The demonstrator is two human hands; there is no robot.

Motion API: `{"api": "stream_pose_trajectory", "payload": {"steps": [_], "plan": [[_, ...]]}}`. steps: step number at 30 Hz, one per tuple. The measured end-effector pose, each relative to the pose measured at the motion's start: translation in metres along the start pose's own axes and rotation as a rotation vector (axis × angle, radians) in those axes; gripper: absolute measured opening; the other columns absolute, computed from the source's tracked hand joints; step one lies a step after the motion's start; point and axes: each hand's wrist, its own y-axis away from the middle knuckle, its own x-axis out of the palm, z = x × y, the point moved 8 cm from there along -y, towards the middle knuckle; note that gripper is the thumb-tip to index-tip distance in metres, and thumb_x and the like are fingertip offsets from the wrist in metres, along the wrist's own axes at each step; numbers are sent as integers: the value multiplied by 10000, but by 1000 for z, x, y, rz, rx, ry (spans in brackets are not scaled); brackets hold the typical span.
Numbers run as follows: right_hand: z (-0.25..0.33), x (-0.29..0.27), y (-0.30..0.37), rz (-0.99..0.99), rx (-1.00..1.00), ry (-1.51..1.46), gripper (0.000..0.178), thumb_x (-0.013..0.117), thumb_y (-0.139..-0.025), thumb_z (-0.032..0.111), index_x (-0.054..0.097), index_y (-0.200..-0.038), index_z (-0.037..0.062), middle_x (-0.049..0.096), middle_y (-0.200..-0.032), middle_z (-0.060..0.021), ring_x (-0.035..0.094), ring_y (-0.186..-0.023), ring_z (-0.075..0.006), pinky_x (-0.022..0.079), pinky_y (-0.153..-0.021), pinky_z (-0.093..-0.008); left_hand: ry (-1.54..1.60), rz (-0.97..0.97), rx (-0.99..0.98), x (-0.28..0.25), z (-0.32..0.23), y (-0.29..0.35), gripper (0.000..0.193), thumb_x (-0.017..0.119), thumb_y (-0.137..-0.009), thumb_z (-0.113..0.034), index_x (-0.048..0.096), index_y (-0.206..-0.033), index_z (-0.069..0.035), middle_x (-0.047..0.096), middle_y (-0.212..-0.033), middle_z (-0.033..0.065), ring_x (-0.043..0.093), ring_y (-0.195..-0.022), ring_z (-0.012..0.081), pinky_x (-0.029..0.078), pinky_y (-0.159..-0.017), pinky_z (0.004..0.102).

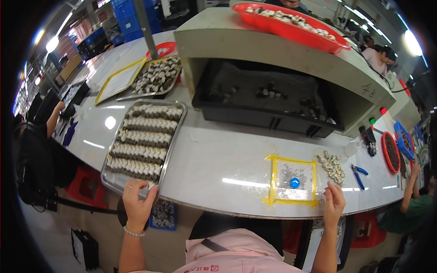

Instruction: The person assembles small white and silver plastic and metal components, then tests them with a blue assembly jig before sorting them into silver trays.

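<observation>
My left hand (138, 202) is closed in a pinch at the near corner of a metal tray (181, 119). A small whitish bit shows at its fingertips, too small to name. Rows of small white-topped grey pieces (144, 136) stand close together in the tray. On the right, my right hand (334, 202) has its fingers curled together beside a yellow-taped square (273, 182) on the table; what they hold, if anything, cannot be made out. A round blue cap (295, 183) lies inside that square. Just beyond the right hand is a pile of small cream-coloured pieces (332, 166).
Blue-handled nippers (359, 176) lie right of the pile. A grey box-like housing (282, 54) holds a black bin (268, 116) and carries a red tray (291, 29) on top. A second tray of pieces (157, 75) stands at back left. Other people sit on both sides.
</observation>
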Motion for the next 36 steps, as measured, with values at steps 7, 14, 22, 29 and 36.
{"api": "stream_pose_trajectory", "payload": {"steps": [7, 14, 22, 29, 36], "plan": [[79, 42, -112, 313, -323, 293, 240, 593, -787, 2, 612, -1024, -30, 598, -884, -134, 593, -795, -257, 458, -706, -297, 191, 187, 383, 50, -96, -114, 353, 722, -706, -126, 573, -988, 26, 562, -998, 191, 531, -931, 348, 435, -815, 386], [2, 25, -226, 109, -111, 627, 433, 660, -795, 194, 537, -1115, -71, 607, -958, -185, 594, -896, -274, 443, -806, -324, -26, 400, 515, 160, -118, -185, 476, 763, -647, -243, 587, -1005, 17, 549, -1031, 170, 502, -985, 330, 426, -860, 395], [-23, 36, -216, 187, 303, -96, 443, 652, -790, 128, 514, -1149, -92, 624, -938, -78, 583, -764, -116, 465, -630, -251, -2, 413, 534, 174, -103, -189, 388, 797, -571, -275, 600, -783, -17, 591, -747, 103, 564, -766, 273, 454, -682, 367], [48, 13, -204, 234, 289, -311, 446, 600, -772, 8, 494, -1195, -83, 630, -905, -37, 562, -725, -52, 438, -623, -192, 175, 369, 444, 169, -93, -193, 388, 809, -550, -250, 548, -709, -10, 559, -691, 131, 548, -678, 304, 433, -618, 391], [45, -13, -147, 225, 372, -547, 591, 587, -736, -55, 370, -1283, -114, 637, -930, -106, 621, -735, -101, 485, -630, -193, 152, 379, 635, 138, -113, -154, 373, 784, -590, -285, 560, -720, -18, 543, -674, 107, 547, -693, 291, 437, -620, 370]]}}
